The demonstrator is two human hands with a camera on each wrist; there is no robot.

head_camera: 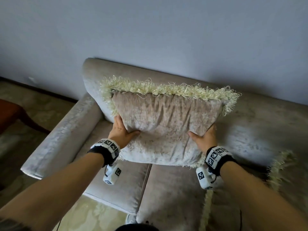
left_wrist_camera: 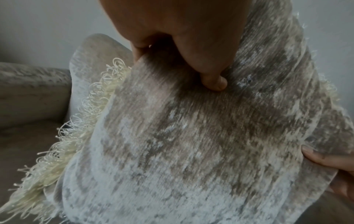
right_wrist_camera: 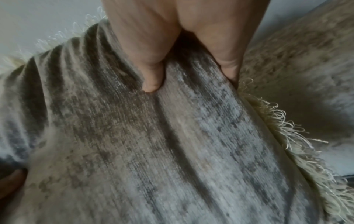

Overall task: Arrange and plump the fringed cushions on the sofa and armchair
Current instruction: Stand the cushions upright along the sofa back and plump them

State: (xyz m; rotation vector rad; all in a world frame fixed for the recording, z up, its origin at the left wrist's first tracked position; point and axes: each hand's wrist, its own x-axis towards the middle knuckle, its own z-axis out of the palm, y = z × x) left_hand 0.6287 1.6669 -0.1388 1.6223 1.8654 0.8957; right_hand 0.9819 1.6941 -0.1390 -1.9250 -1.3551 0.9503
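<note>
A beige velvet cushion (head_camera: 165, 125) with a cream fringe is held up in front of the sofa's backrest (head_camera: 93, 75), above the left seat. My left hand (head_camera: 121, 130) grips its left side, thumb pressed into the front face and fingers hidden behind. My right hand (head_camera: 204, 136) grips the right side the same way. In the left wrist view the cushion (left_wrist_camera: 182, 144) fills the frame with my left hand's thumb (left_wrist_camera: 214, 81) dug into it. The right wrist view shows the cushion (right_wrist_camera: 153, 144) creased under my right thumb (right_wrist_camera: 153, 81). A second fringed cushion (head_camera: 280, 170) lies on the seat at the right, mostly out of view.
The beige sofa has a rolled left armrest (head_camera: 63, 134) and two seat cushions (head_camera: 123, 185). A plain wall (head_camera: 150, 30) rises behind it. A dark wooden furniture leg (head_camera: 28, 120) stands on the patterned carpet (head_camera: 20, 147) to the left.
</note>
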